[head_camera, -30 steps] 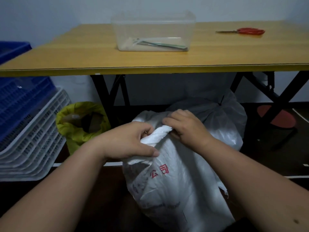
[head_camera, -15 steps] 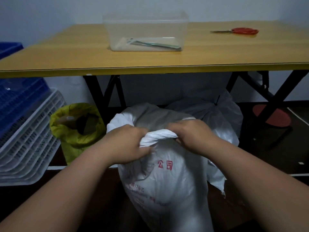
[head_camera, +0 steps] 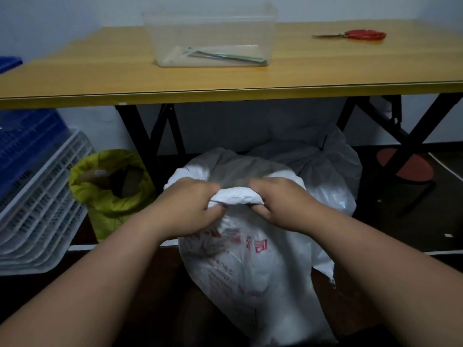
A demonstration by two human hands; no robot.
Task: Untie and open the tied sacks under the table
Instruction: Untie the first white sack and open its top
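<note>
Head view: both hands, left point(head_camera: 186, 209) and right point(head_camera: 280, 204), grip the white sack's point(head_camera: 250, 271) rim.

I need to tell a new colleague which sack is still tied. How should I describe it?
Look under the wooden table, behind the white printed sack that both hands hold. The tied sack is plain translucent white, with a dark tie pinching its neck. The printed sack and the yellow-green sack beside it gape open.

Open gap beneath surface point(head_camera: 225, 86) above white sack point(head_camera: 250, 266), hemmed by black legs point(head_camera: 140, 136), yellow-green sack point(head_camera: 110, 196) left, tied sack point(head_camera: 325, 166) behind
</note>
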